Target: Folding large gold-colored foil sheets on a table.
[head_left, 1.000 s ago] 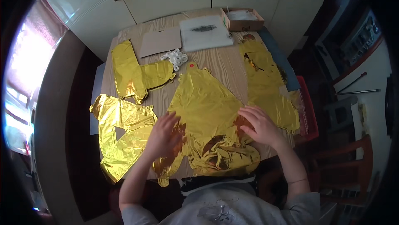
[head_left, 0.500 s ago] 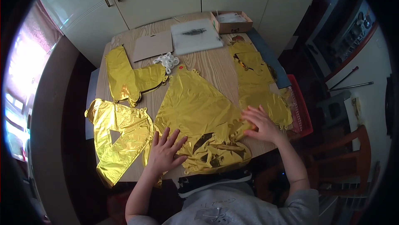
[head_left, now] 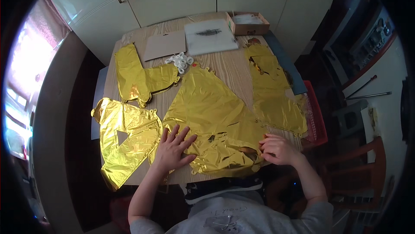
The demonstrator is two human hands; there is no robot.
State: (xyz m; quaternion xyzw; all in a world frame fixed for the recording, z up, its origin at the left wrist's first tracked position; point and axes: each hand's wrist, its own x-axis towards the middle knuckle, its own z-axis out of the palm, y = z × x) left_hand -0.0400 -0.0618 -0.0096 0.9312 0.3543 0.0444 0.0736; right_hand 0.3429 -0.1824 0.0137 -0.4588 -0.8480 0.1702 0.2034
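A flat, uninflated gold foil balloon [head_left: 212, 108] lies in front of me, wide at the near end and crumpled along its lower part. My left hand [head_left: 174, 151] rests on its lower left edge, fingers spread. At the lower right corner, my right hand [head_left: 279, 149] has its fingers curled together on the foil's edge. To the left is a shiny letter-shaped gold foil balloon [head_left: 140, 123] with a triangular hole. Above that lies an L-shaped gold foil balloon [head_left: 129, 72]. Another gold foil balloon [head_left: 276, 104] is stretched out along the right side.
White rings [head_left: 180, 61] lie bunched beyond the middle balloon. Behind them are a grey-brown card [head_left: 164, 46], a clear plastic packet [head_left: 212, 43] and an open cardboard box [head_left: 250, 28]. A red basket [head_left: 317, 115] stands off the right table edge, near a wooden chair [head_left: 376, 165].
My right hand has moved down and curled its fingers at the foil's edge. The balloon's folded right corner now lies flatter. My left hand stays nearly in place, and the view has shifted slightly.
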